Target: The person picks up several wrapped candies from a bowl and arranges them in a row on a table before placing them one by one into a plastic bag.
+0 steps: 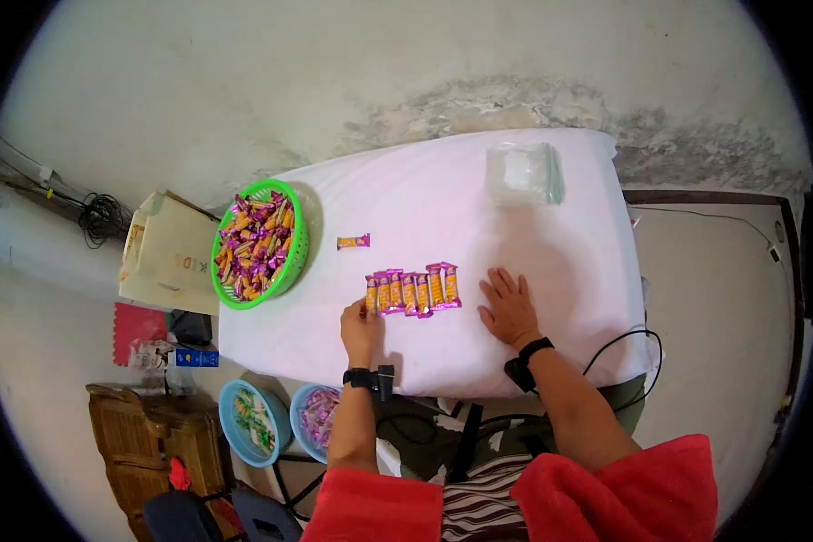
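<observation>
On the white-covered table (433, 203), a row of several wrapped snack bars (410, 293) in purple and orange lies side by side. My left hand (360, 332) holds the lower end of the leftmost bar (371, 293) between its fingers. To the right of the row, my right hand (508, 306) rests palm down on the cloth with fingers spread, holding nothing. A single snack bar (353, 241) lies apart, above the row's left end. A green plastic basket (303, 247) full of like bars stands at the table's left. Clear plastic bags (525, 174) lie stacked near the far edge.
Below the table's front left edge stand two blue tubs, one with green and white packets (223, 413), one with pink packets (297, 414). A pale box (176, 261) is beyond the left edge. A black cable (661, 349) loops by my right forearm. A wall runs behind.
</observation>
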A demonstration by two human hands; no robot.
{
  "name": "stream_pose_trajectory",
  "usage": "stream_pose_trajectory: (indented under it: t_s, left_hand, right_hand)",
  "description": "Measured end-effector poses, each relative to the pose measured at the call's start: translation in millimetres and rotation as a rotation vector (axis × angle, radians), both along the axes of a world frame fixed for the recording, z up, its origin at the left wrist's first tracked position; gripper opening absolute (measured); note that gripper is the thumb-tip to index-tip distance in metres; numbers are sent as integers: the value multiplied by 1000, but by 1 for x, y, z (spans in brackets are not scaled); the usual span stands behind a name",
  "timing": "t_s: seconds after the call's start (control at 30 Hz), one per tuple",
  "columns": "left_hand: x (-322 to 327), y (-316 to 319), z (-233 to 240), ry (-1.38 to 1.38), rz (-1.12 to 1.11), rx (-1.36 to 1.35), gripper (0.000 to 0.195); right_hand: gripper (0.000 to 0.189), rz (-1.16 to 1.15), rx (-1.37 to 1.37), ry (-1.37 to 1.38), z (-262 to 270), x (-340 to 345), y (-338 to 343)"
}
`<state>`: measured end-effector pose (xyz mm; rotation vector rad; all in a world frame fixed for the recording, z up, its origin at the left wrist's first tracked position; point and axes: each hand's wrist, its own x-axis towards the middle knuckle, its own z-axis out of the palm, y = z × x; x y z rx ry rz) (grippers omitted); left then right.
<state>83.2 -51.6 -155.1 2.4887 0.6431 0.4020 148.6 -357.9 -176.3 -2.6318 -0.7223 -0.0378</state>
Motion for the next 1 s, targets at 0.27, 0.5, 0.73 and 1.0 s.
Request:
stream_pose_trajectory:
  t_s: [0.27, 0.5, 0.73, 1.0]
  left_hand:
    - [52, 40, 10, -40, -59, 131, 34]
    - [124, 77, 7, -9, -339, 529, 37]
    - [98, 71, 1, 184, -207, 492, 20]
    - [12, 38, 4, 129, -116, 121, 29]
  right_hand:
    - [49, -23, 27, -3, 0, -1, -7]
    - [48, 6, 24, 8, 4, -1, -1]
    - [48, 15, -5, -29, -4, -1, -2]
    - [50, 12, -22, -20, -4, 0, -3]
